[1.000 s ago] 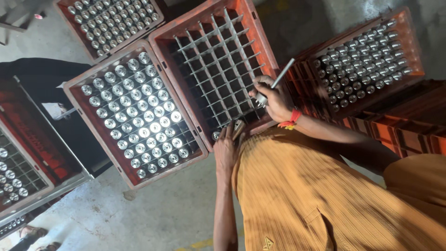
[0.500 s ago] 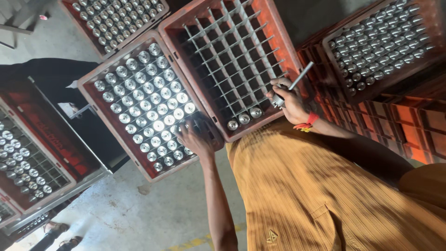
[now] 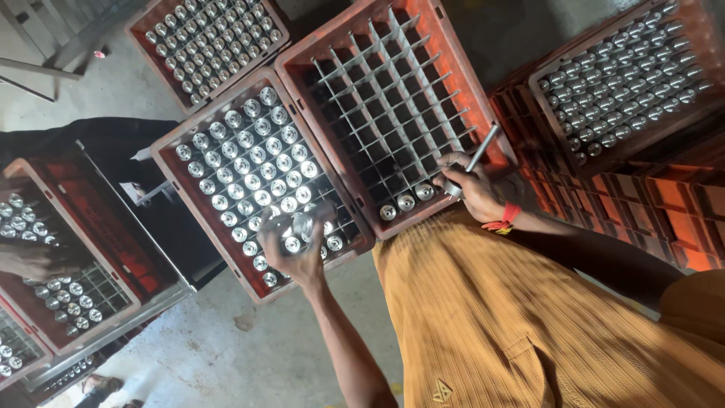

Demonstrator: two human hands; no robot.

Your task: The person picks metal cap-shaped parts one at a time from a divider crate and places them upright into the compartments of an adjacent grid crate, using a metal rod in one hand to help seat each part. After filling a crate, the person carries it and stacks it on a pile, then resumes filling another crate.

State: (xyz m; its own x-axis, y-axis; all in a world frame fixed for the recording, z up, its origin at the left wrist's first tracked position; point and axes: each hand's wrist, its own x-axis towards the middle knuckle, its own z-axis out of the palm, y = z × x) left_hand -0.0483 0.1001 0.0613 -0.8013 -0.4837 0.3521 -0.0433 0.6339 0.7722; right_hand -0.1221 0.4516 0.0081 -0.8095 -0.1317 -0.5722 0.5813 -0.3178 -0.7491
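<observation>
Cylinder [image 3: 303, 225]: upright in left hand [image 3: 296, 253] fingers, over full crate [image 3: 260, 177].
Right hand [image 3: 470, 189]: gripped rod [image 3: 477, 155] at near-empty crate [image 3: 393, 106].

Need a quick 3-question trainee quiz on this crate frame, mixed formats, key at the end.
1. True or false: the middle crate with the grey divider grid is nearly full of metal cylinders.
2. Which hand holds the thin metal rod? A) left hand B) right hand
3. Fill in: the left hand lifts a metal cylinder above the ____ crate.

Key
1. False: only three cylinders sit in its near row.
2. B, the right hand.
3. full
</observation>
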